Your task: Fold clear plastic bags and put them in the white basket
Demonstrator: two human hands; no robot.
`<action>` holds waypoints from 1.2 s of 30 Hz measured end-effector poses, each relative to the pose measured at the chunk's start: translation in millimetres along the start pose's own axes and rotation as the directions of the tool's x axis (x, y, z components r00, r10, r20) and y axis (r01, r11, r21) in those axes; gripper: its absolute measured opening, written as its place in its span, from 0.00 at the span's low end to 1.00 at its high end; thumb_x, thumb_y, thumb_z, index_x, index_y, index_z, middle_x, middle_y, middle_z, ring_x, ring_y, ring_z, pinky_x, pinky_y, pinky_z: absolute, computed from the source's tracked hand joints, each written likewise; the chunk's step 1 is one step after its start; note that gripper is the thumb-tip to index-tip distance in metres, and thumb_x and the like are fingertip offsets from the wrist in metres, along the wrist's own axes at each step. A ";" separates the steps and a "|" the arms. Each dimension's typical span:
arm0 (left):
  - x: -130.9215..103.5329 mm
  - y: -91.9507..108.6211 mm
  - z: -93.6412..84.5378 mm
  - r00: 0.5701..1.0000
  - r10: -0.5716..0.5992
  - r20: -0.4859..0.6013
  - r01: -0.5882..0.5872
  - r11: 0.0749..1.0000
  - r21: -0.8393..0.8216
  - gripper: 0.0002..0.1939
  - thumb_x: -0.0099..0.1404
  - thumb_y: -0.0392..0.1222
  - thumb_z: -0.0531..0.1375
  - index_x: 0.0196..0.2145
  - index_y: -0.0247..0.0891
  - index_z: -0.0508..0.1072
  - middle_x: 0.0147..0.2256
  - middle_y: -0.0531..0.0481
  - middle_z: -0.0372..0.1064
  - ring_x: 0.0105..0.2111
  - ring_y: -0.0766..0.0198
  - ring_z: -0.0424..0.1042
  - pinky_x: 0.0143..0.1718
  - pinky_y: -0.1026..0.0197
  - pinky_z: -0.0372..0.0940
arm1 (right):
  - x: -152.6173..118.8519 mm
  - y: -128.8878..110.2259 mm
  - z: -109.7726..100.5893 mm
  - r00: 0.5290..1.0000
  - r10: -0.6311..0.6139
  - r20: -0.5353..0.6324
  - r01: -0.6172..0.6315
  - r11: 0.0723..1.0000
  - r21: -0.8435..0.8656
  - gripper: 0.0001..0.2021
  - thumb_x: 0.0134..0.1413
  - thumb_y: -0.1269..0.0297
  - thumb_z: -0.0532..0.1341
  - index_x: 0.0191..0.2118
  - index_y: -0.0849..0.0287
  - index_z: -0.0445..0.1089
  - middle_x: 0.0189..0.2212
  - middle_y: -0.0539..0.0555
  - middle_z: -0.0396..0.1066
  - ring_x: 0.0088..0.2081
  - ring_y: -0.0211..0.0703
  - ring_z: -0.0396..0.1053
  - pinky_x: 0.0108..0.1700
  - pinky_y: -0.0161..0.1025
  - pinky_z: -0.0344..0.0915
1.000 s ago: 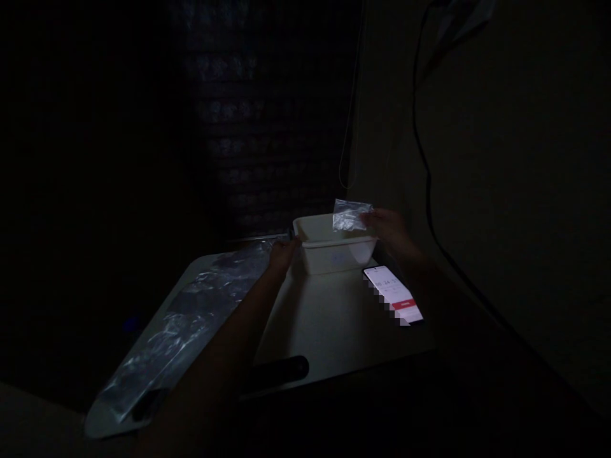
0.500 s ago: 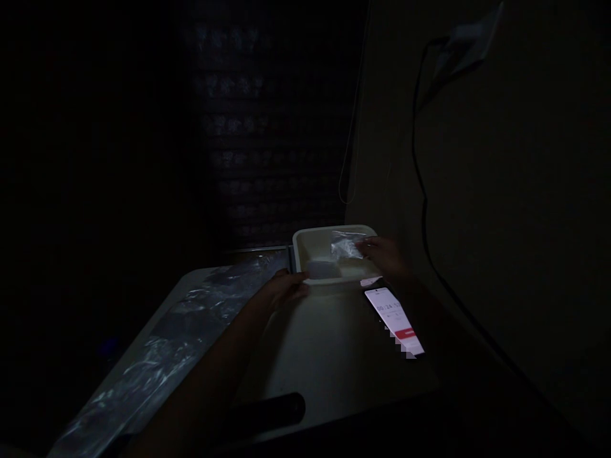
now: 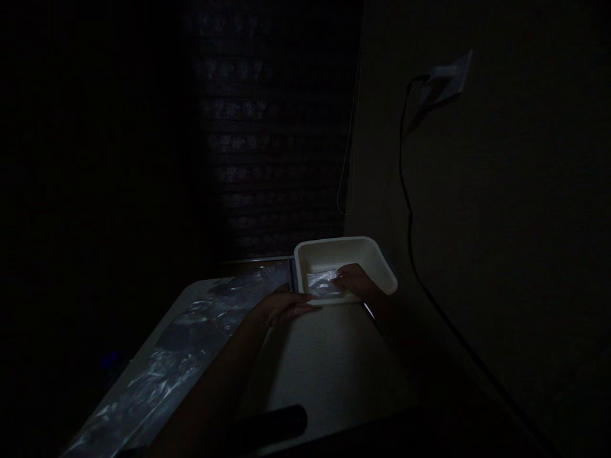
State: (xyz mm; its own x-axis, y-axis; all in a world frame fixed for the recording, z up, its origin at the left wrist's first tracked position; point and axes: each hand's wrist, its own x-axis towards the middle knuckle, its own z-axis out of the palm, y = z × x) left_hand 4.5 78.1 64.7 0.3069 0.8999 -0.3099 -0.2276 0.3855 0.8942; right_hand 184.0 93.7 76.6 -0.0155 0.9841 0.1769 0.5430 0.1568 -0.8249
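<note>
A white plastic bin (image 3: 351, 243) stands at the far end of the pale table. My right hand (image 3: 354, 282) reaches inside it, fingers closed on a small clear plastic packet (image 3: 321, 284) low in the bin's left part. At the bin's near left corner is my left hand (image 3: 281, 306), its fingers apart and touching the rim. Clear plastic bags (image 3: 191, 337) lie along the table's left side, beside my left forearm.
A black object (image 3: 281, 423) lies at the table's near edge. The phone is mostly hidden under my right arm. A cable (image 3: 409, 235) hangs from a wall socket (image 3: 446, 79) on the right. Behind is a dark blind (image 3: 267, 146).
My right hand has moved left and down into the bin with the packet. Its arm now covers most of the phone. The camera view has shifted slightly.
</note>
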 end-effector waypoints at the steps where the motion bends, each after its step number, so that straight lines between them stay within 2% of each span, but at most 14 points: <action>1: 0.1 0.3 0.3 1.000 -0.002 0.008 0.002 1.000 0.003 0.15 0.40 0.23 0.61 0.29 0.27 0.65 0.26 0.43 0.69 0.25 0.60 0.70 0.23 0.67 0.68 | 0.7 0.8 2.2 1.000 0.001 -0.004 -0.001 0.999 -0.038 0.08 0.29 0.67 0.57 0.11 0.60 0.58 0.09 0.45 0.57 0.16 0.33 0.59 0.19 0.30 0.53; 4: 0.1 0.8 1.2 1.000 -0.002 0.028 0.001 1.000 0.014 0.12 0.42 0.23 0.60 0.28 0.27 0.66 0.25 0.44 0.69 0.24 0.62 0.70 0.23 0.68 0.67 | 2.2 4.3 7.8 0.997 0.006 -0.073 -0.019 0.983 -0.184 0.03 0.29 0.68 0.58 0.18 0.60 0.63 0.17 0.49 0.66 0.23 0.37 0.64 0.24 0.32 0.57; 7: -0.6 1.2 2.1 1.000 0.003 0.022 -0.004 1.000 0.017 0.10 0.43 0.24 0.60 0.27 0.28 0.66 0.24 0.45 0.69 0.23 0.63 0.70 0.23 0.68 0.67 | 1.5 5.7 8.7 0.988 0.047 -0.145 -0.092 0.945 -0.315 0.11 0.30 0.64 0.59 0.28 0.60 0.66 0.30 0.54 0.68 0.32 0.41 0.65 0.31 0.35 0.59; 10: 0.5 1.0 2.7 0.999 0.032 -0.042 -0.031 0.999 0.013 0.11 0.43 0.25 0.60 0.27 0.29 0.64 0.23 0.47 0.68 0.21 0.65 0.69 0.21 0.68 0.67 | -1.2 2.5 3.0 0.982 0.068 -0.178 -0.137 0.902 -0.409 0.15 0.35 0.59 0.56 0.34 0.58 0.65 0.36 0.54 0.67 0.37 0.43 0.64 0.37 0.40 0.57; 14: 8.2 -0.2 2.3 0.991 0.076 -0.109 -0.074 0.997 0.026 0.10 0.46 0.29 0.59 0.28 0.30 0.61 0.19 0.50 0.65 0.17 0.68 0.67 0.19 0.68 0.66 | -5.2 -4.6 -9.7 0.982 0.044 -0.183 -0.128 0.868 -0.480 0.11 0.41 0.61 0.51 0.31 0.56 0.67 0.35 0.52 0.68 0.38 0.45 0.63 0.39 0.44 0.53; 17: 15.3 -1.0 3.8 0.986 0.106 -0.132 -0.104 0.994 0.022 0.08 0.49 0.31 0.58 0.27 0.30 0.61 0.17 0.51 0.63 0.16 0.70 0.65 0.18 0.69 0.64 | -7.6 -7.5 -18.0 0.987 0.004 -0.163 -0.091 0.844 -0.528 0.12 0.43 0.61 0.49 0.27 0.56 0.68 0.31 0.52 0.69 0.36 0.46 0.64 0.39 0.45 0.51; 24: 23.3 0.1 9.7 0.958 0.175 -0.229 -0.186 0.982 -0.029 0.05 0.51 0.33 0.57 0.24 0.31 0.60 0.15 0.53 0.61 0.14 0.73 0.62 0.15 0.71 0.60 | -11.5 -2.0 -25.2 0.991 -0.064 -0.116 -0.013 0.824 -0.567 0.16 0.45 0.58 0.48 0.21 0.59 0.68 0.20 0.51 0.68 0.28 0.41 0.65 0.34 0.38 0.52; 30: 25.8 -1.5 9.4 0.942 0.242 -0.233 -0.248 0.969 0.005 0.08 0.51 0.37 0.57 0.19 0.32 0.60 0.13 0.55 0.59 0.14 0.73 0.62 0.17 0.70 0.60 | -7.9 10.6 -19.6 0.966 -0.240 -0.099 0.136 0.792 -0.595 0.15 0.48 0.61 0.46 0.27 0.59 0.68 0.31 0.53 0.70 0.35 0.40 0.64 0.40 0.37 0.48; 34: 20.9 -1.8 5.8 0.944 0.260 -0.203 -0.237 0.962 0.133 0.10 0.51 0.41 0.56 0.19 0.31 0.62 0.15 0.53 0.60 0.16 0.71 0.63 0.20 0.68 0.60 | -7.8 13.0 -16.5 0.959 -0.268 -0.092 0.141 0.734 -0.665 0.16 0.49 0.61 0.45 0.30 0.58 0.68 0.32 0.55 0.70 0.38 0.42 0.63 0.41 0.39 0.46; 36: 16.9 0.8 -1.1 0.930 0.293 -0.222 -0.253 0.948 0.193 0.10 0.52 0.41 0.55 0.19 0.32 0.62 0.15 0.53 0.61 0.16 0.71 0.63 0.21 0.67 0.60 | -8.8 12.8 -14.6 0.958 -0.267 -0.103 0.127 0.720 -0.683 0.17 0.50 0.62 0.44 0.31 0.58 0.68 0.32 0.55 0.70 0.38 0.42 0.62 0.41 0.40 0.46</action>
State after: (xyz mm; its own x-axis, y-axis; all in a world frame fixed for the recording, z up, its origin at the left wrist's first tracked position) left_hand 8.5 93.8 59.8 0.0139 0.9951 -0.0976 -0.1147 0.0985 0.9885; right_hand 203.4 85.9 72.3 -0.0731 0.8927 0.4447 0.9620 0.1808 -0.2049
